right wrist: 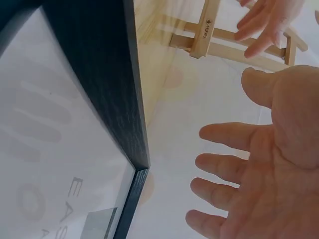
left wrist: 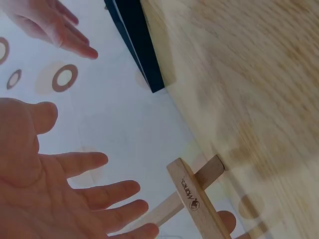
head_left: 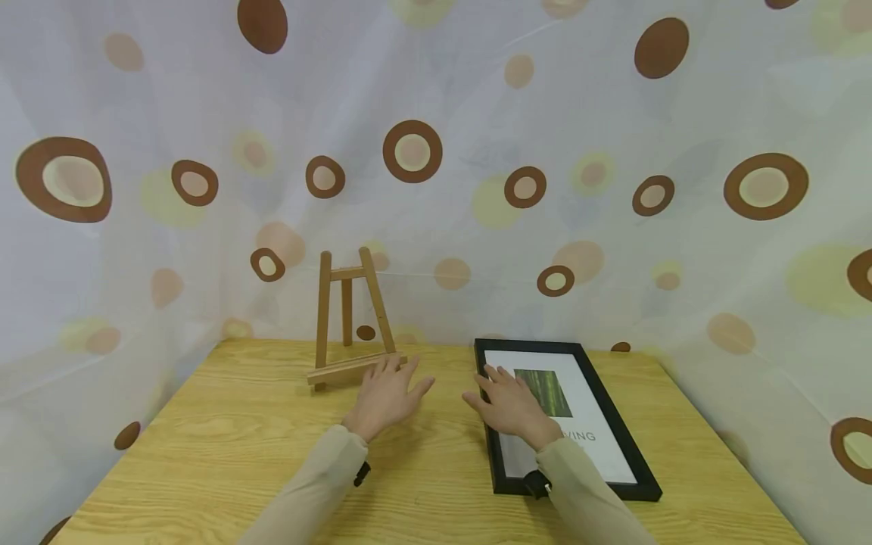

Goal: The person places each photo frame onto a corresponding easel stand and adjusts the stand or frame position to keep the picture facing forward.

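A small wooden easel stands upright toward the back of the table, left of centre. My left hand hovers in front of its ledge with fingers spread, holding nothing. To the right, a black picture frame lies flat, with a white mat and a green picture inside. My right hand is over the frame's left side, its fingers straight and apart. In the right wrist view the palm shows bare, beside the frame's dark edge. The left wrist view shows the easel's ledge beyond the left fingers.
The wooden table runs back to a white curtain printed with brown and yellow circles. The curtain also hangs along both sides. Dark straps show at both wrists.
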A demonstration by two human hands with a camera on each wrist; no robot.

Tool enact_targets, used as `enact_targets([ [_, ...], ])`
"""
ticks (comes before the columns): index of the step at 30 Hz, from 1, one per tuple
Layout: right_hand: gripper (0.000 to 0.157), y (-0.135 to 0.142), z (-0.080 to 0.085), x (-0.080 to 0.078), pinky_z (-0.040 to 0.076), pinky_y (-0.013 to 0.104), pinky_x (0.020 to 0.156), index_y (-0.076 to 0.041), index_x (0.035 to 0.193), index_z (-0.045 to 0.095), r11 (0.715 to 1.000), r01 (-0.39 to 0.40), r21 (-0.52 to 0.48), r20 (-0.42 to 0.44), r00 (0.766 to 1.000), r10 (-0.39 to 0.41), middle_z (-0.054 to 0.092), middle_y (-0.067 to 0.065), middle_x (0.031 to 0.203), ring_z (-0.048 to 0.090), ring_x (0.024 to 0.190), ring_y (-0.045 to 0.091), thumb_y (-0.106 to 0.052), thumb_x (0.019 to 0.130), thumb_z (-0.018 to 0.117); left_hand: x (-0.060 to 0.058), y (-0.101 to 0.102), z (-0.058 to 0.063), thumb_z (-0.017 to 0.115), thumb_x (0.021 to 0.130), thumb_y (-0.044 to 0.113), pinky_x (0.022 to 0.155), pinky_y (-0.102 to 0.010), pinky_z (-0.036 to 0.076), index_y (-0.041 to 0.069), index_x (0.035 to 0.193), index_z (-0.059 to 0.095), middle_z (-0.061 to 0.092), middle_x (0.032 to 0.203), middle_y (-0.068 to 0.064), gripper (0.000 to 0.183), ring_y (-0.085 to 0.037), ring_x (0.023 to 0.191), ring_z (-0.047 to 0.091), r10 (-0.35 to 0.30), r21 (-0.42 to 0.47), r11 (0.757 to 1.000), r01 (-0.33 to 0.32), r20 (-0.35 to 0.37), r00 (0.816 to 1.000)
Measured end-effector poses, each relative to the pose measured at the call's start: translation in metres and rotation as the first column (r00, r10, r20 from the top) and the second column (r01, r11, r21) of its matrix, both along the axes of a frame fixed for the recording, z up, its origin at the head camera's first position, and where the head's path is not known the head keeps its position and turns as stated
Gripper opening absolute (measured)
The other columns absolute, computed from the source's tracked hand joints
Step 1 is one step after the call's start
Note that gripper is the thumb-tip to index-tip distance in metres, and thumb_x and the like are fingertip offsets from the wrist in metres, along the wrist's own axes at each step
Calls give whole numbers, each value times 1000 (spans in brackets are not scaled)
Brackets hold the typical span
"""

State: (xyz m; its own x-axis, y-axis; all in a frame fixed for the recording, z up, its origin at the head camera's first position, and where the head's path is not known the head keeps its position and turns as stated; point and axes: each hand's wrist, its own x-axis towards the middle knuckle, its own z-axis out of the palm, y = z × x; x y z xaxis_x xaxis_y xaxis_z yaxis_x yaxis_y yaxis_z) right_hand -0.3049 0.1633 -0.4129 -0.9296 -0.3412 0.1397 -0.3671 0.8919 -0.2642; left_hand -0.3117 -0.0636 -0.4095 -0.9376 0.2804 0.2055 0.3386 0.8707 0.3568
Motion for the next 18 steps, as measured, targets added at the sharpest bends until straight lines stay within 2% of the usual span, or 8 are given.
enact_targets([
  [4,57,4,-1,-1,26,54,101,-1,129,48,999,7,-49,-14,1000,-8,34,19,139,30,127,37,-44,92,47,-1,3,1,33,92,55,102,-52,26,7,140,33,32,140,-20,67,-35,127,30,-25,59,998,23,31,999],
  [9,52,12,-2,-1,37,48,95,0,126,50,993,25,-113,24,999,-22,44,17,133,43,119,33,-38,91,52,-1,7,0,35,92,54,99,-50,32,1,139,32,34,139,-20,71,-35,125,34,-52,130,991,44,61,997],
  [11,52,16,-3,-2,47,41,81,-2,127,50,986,37,-161,73,997,-25,56,15,118,59,97,29,-38,90,53,0,9,-1,37,92,54,98,-48,34,1,138,33,36,138,-18,71,-33,124,36,-82,184,981,64,90,993],
  [12,51,18,-4,-2,49,38,76,-4,127,50,982,43,-183,90,996,-27,60,13,112,62,84,27,-39,90,53,-1,9,-2,37,91,54,98,-48,35,1,138,34,38,138,-17,70,-32,124,38,-104,216,973,79,105,989],
  [15,49,23,-4,-2,48,32,62,-7,127,51,969,55,-240,126,992,-25,64,9,99,59,51,20,-39,90,53,-1,12,-3,38,91,54,95,-46,38,3,137,36,42,135,-15,69,-31,120,43,-168,290,950,119,151,974],
  [16,49,24,-3,-1,49,32,62,-7,127,52,966,55,-253,132,991,-22,64,8,98,58,50,19,-39,90,54,-1,13,-4,39,91,54,94,-46,39,3,136,37,43,134,-15,68,-31,118,45,-186,305,943,131,160,969],
  [18,46,27,-2,1,49,37,73,-5,124,54,960,48,-277,119,993,-15,61,10,110,63,68,22,-36,90,55,-2,15,-5,39,91,54,92,-46,40,3,135,39,44,133,-16,67,-31,116,46,-205,315,938,146,161,966],
])
